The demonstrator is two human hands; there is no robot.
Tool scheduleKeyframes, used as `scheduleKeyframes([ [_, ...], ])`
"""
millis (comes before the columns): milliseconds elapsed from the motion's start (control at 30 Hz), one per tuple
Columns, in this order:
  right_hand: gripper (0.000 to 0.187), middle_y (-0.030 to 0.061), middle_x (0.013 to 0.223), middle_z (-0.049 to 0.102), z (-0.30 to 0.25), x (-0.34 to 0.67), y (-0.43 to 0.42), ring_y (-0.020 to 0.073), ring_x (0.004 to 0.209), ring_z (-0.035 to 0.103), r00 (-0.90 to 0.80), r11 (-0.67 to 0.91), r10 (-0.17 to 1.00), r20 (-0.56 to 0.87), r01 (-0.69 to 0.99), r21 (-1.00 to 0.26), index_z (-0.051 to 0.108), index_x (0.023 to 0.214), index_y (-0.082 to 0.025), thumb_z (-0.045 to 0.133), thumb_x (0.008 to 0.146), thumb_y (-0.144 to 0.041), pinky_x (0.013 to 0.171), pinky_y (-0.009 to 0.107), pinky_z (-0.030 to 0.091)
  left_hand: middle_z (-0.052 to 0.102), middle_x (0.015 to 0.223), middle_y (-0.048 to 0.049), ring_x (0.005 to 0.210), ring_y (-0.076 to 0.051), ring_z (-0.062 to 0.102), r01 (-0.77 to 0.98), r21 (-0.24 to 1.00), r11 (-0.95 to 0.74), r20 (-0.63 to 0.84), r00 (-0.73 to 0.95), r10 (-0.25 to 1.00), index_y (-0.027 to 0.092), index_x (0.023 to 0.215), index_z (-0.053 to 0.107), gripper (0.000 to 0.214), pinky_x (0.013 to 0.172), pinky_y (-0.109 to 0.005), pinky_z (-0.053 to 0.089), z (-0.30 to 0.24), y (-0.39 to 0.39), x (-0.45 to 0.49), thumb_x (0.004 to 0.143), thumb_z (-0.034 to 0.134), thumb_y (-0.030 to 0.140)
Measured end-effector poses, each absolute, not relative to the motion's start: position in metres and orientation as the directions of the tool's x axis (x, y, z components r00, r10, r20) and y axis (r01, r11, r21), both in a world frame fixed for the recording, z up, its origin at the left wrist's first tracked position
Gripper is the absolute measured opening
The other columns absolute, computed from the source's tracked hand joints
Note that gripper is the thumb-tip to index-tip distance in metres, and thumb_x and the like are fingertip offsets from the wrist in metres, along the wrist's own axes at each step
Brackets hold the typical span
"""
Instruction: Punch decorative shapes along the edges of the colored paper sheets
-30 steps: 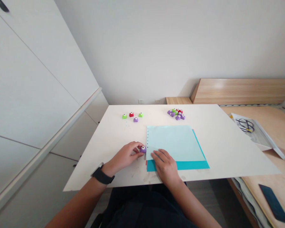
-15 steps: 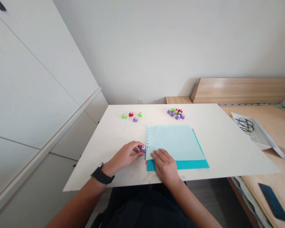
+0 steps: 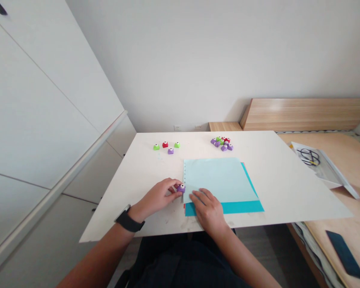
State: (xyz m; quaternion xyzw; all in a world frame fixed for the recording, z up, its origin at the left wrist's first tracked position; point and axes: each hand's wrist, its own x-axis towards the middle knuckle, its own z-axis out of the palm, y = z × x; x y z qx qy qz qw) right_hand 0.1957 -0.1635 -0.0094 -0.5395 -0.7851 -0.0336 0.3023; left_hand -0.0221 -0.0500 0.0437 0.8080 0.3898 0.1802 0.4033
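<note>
Along the left edge of a pale blue paper sheet [image 3: 219, 178] with a row of small punched holes, the person's left grip [image 3: 157, 196] is clenched on a small purple plastic craft punch [image 3: 181, 188] with a white-and-black eye on top, its fingertips pinching the punch from the side. The punch looks light and stiff, though its smooth plastic may slip, so its rounded body seems best taken between thumb and fingers. The right grip [image 3: 207, 210] grasps nothing: it lies flat and released on the sheet's lower edge, over a teal paper sheet [image 3: 240, 207] that shows beneath. The paper looks thin and soft, likely to crease or shift. Beyond the sheet's far edge, a loose group of four green, red and purple craft punches [image 3: 165, 145] sits toward the left, and a tight heap of similar punches [image 3: 222, 144] sits toward the right, all on a white bench [image 3: 267, 188].
</note>
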Motion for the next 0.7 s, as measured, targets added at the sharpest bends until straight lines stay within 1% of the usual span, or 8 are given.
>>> scheduleKeyframes([
  [100, 0.045, 0.0098, 0.129, 0.066, -0.009, 0.196, -0.164, 0.0276, 0.123, 0.055, -0.252, 0.428, 0.824, 0.508, 0.863, -0.267, 0.064, 0.131, -0.019, 0.053, 0.089, -0.007, 0.1, 0.042, 0.053, 0.071, 0.108, -0.0075, 0.084, -0.02, 0.069, 0.48, 0.806, -0.347, -0.043, 0.631, 0.774, 0.022, 0.115, 0.067, 0.033, 0.081, -0.032, 0.055, 0.046, -0.051, -0.019, 0.09, 0.065, 0.043],
  [200, 0.045, 0.0099, 0.129, 0.066, -0.01, 0.196, -0.164, 0.0272, 0.123, 0.055, -0.243, 0.42, 0.825, 0.511, 0.868, -0.264, 0.063, 0.133, -0.02, 0.053, 0.09, -0.008, 0.1, 0.042, 0.054, 0.073, 0.1, -0.0057, 0.083, -0.02, 0.069, 0.463, 0.841, -0.279, -0.087, 0.625, 0.776, 0.023, 0.117, 0.066, 0.034, 0.077, -0.031, 0.056, 0.045, -0.053, -0.016, 0.091, 0.062, 0.046],
  [267, 0.045, 0.0102, 0.13, 0.066, -0.011, 0.196, -0.164, 0.027, 0.123, 0.055, -0.239, 0.416, 0.825, 0.512, 0.871, -0.263, 0.063, 0.133, -0.02, 0.053, 0.091, -0.009, 0.1, 0.041, 0.054, 0.074, 0.096, -0.006, 0.083, -0.021, 0.07, 0.452, 0.87, -0.195, -0.137, 0.603, 0.786, 0.022, 0.119, 0.065, 0.04, 0.07, -0.029, 0.056, 0.042, -0.054, -0.014, 0.091, 0.062, 0.05],
  [367, 0.045, 0.0096, 0.131, 0.065, -0.012, 0.196, -0.164, 0.027, 0.124, 0.054, -0.245, 0.416, 0.826, 0.508, 0.872, -0.257, 0.062, 0.134, -0.02, 0.052, 0.091, -0.008, 0.101, 0.042, 0.054, 0.073, 0.1, -0.0085, 0.085, -0.022, 0.07, 0.417, 0.909, -0.029, -0.241, 0.58, 0.778, 0.02, 0.122, 0.062, 0.051, 0.06, -0.028, 0.056, 0.036, -0.054, -0.013, 0.088, 0.062, 0.058],
  [467, 0.047, 0.009, 0.132, 0.065, -0.014, 0.196, -0.165, 0.0277, 0.124, 0.054, -0.247, 0.414, 0.826, 0.507, 0.876, -0.248, 0.062, 0.134, -0.02, 0.052, 0.091, -0.006, 0.1, 0.042, 0.054, 0.072, 0.107, -0.0108, 0.093, -0.024, 0.07, 0.362, 0.926, 0.108, -0.314, 0.581, 0.751, 0.018, 0.124, 0.062, 0.056, 0.063, -0.03, 0.059, 0.034, -0.053, -0.012, 0.087, 0.062, 0.061],
  [567, 0.048, 0.0095, 0.132, 0.065, -0.015, 0.196, -0.165, 0.0276, 0.125, 0.054, -0.248, 0.416, 0.819, 0.517, 0.877, -0.238, 0.061, 0.135, -0.02, 0.051, 0.091, -0.006, 0.1, 0.043, 0.054, 0.071, 0.114, -0.0125, 0.097, -0.025, 0.07, 0.325, 0.924, 0.202, -0.359, 0.551, 0.754, 0.018, 0.119, 0.064, 0.054, 0.067, -0.032, 0.06, 0.036, -0.051, -0.009, 0.087, 0.063, 0.061],
  [700, 0.047, 0.0102, 0.133, 0.064, -0.015, 0.196, -0.166, 0.027, 0.126, 0.054, -0.258, 0.418, 0.812, 0.524, 0.883, -0.212, 0.061, 0.136, -0.021, 0.053, 0.092, -0.007, 0.097, 0.042, 0.055, 0.073, 0.109, -0.0118, 0.093, -0.022, 0.071, 0.287, 0.912, 0.293, -0.404, 0.507, 0.762, 0.017, 0.109, 0.066, 0.05, 0.074, -0.033, 0.06, 0.038, -0.051, -0.004, 0.085, 0.067, 0.06],
])
